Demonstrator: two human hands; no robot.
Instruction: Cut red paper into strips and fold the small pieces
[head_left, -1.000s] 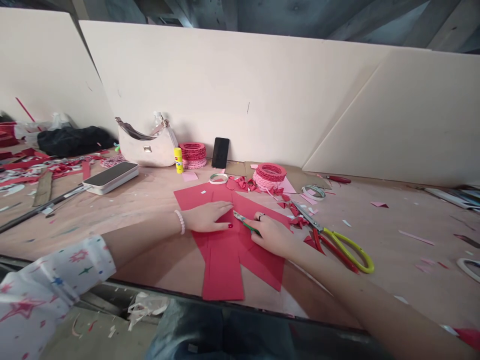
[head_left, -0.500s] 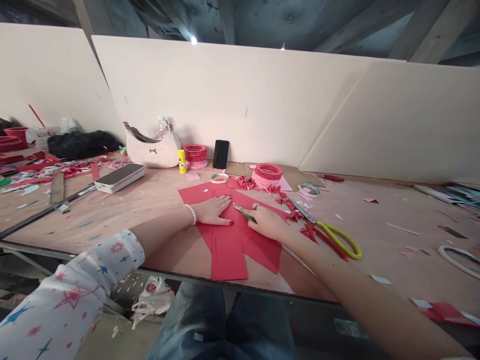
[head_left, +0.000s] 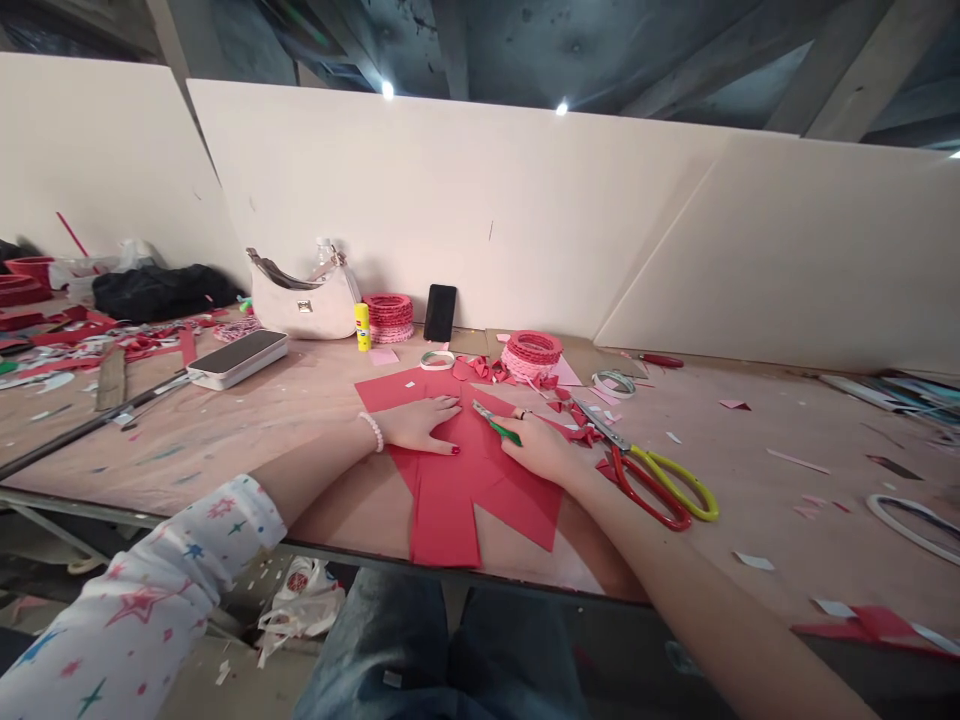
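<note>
Red paper sheets [head_left: 510, 505] lie overlapping in front of me, and a narrower red paper strip [head_left: 445, 520] reaches the table's front edge. My left hand [head_left: 421, 424] rests flat on the red paper with its fingers spread. Closed around a green-handled utility knife [head_left: 501, 427], my right hand [head_left: 541, 444] lies low over the paper to the right. The knife's pale tip points up and left toward the left fingertips; whether it touches the paper I cannot tell. To the right of that hand are large scissors [head_left: 664, 480] with one red and one yellow handle loop.
Stacked pink and red rings [head_left: 533, 356] stand behind the paper among red scraps. Further back are a glue stick [head_left: 363, 327], a second ring stack [head_left: 389, 318], a dark phone [head_left: 440, 313] and a white handbag [head_left: 306, 300]. A tape roll [head_left: 437, 360] lies nearby.
My right hand with the utility knife has shifted slightly right, away from my left hand. The left hand has moved slightly left. The red strip's lower end sits further left.
</note>
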